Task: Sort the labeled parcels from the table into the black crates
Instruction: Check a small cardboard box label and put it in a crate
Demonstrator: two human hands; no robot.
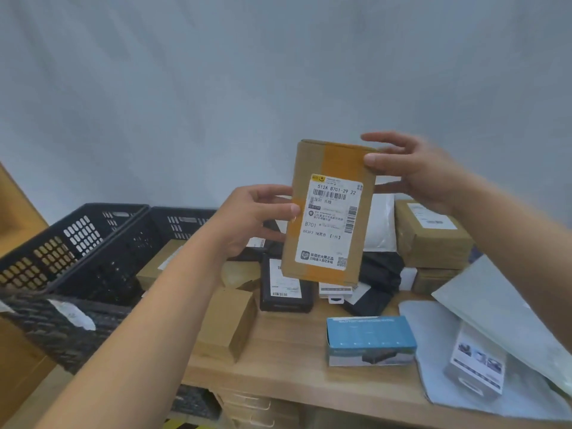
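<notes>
Two hands on a flat brown cardboard parcel, upright over the middle of the wooden table: left hand pinching its left edge, right hand pinching its top right corner. On its white label: "512A B701-29 22", "B701". Black plastic crates off the table's left edge.

Bare forearms, bare left grip and right grip.

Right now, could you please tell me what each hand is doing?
Left hand: pinching the cardboard parcel at its left edge.
Right hand: gripping the same parcel at its top right corner.
</notes>
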